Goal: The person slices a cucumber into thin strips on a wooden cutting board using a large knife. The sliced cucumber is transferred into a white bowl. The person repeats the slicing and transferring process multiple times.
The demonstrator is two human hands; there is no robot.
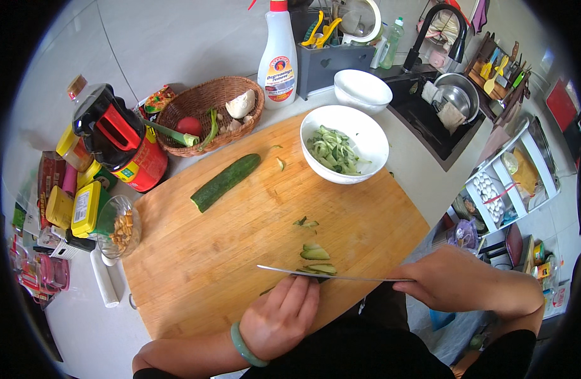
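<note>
My right hand (437,279) grips a kitchen knife (337,276), whose blade lies crosswise near the front edge of a wooden cutting board (214,251). Curled fingers of my left hand (288,315) press on a piece of cucumber right beside the blade; most of that piece is hidden under them. Just past the blade lie cut cucumber slices (315,252), with a few small scraps (305,221) farther up. A longer cucumber portion (226,182), cut at one end, rests at the board's far left. Cucumber strips (335,150) fill part of a white bowl (314,118) on the far right corner.
A wicker basket (176,150) with a tomato and garlic stands behind the board. At left are a large dark bottle (113,137), yellow-lidded tubs and a glass bowl (103,213). A spray bottle (277,57), another white bowl (363,90) and a black sink (420,128) lie beyond.
</note>
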